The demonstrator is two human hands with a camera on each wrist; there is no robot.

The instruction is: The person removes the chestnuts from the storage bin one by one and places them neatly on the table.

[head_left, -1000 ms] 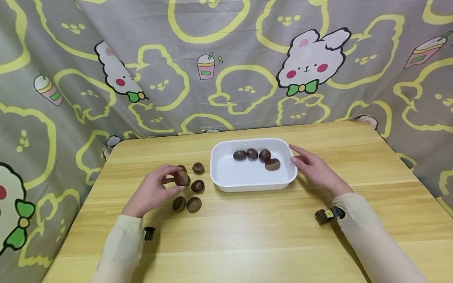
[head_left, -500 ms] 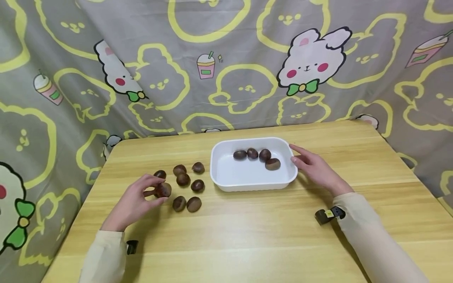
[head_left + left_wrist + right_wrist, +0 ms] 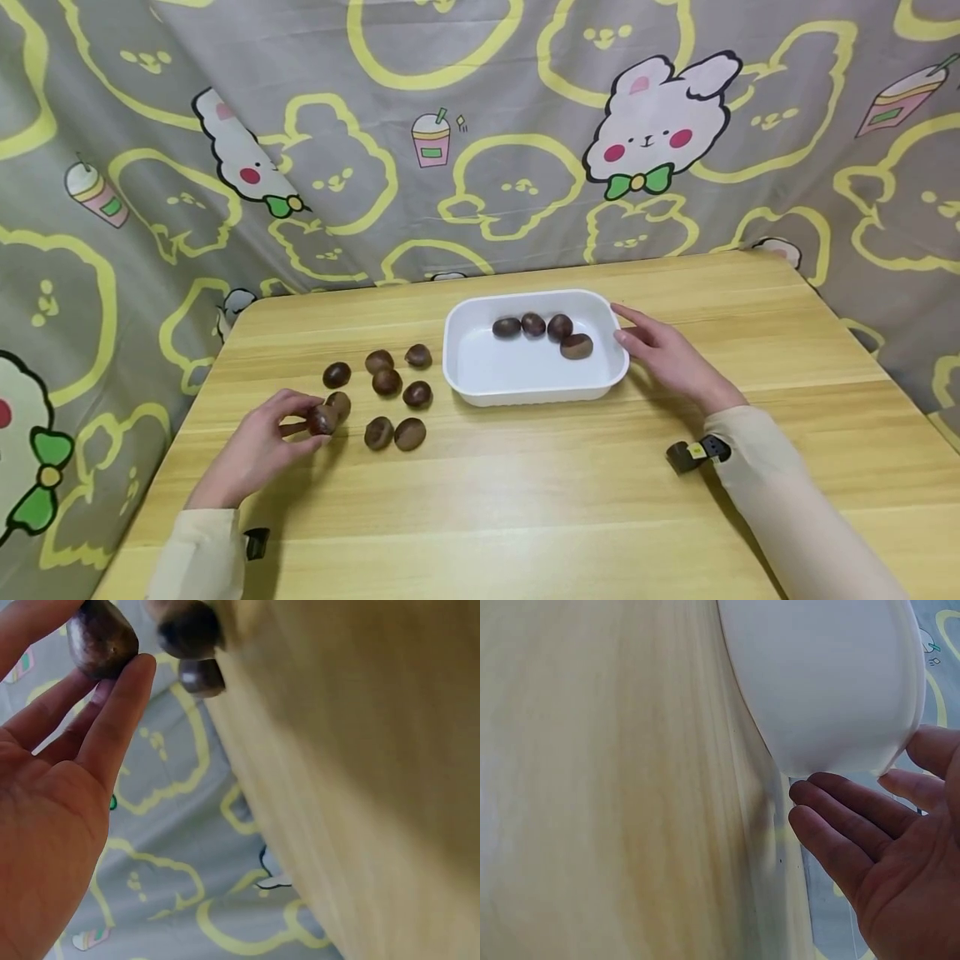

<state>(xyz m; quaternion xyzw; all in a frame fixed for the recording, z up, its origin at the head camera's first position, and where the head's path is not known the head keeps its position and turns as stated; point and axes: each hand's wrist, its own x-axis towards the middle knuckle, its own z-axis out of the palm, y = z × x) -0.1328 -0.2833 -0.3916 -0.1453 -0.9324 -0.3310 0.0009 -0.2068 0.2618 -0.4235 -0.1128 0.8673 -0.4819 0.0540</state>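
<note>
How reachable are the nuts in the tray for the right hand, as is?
Likely yes. Nothing covers the nuts; the right hand is at the end nearest them, with only the side of the open-topped tray between.

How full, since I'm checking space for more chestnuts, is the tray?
Partly filled: in the head view, four chestnuts lie inside the tray, and much of its floor shows bare.
</note>
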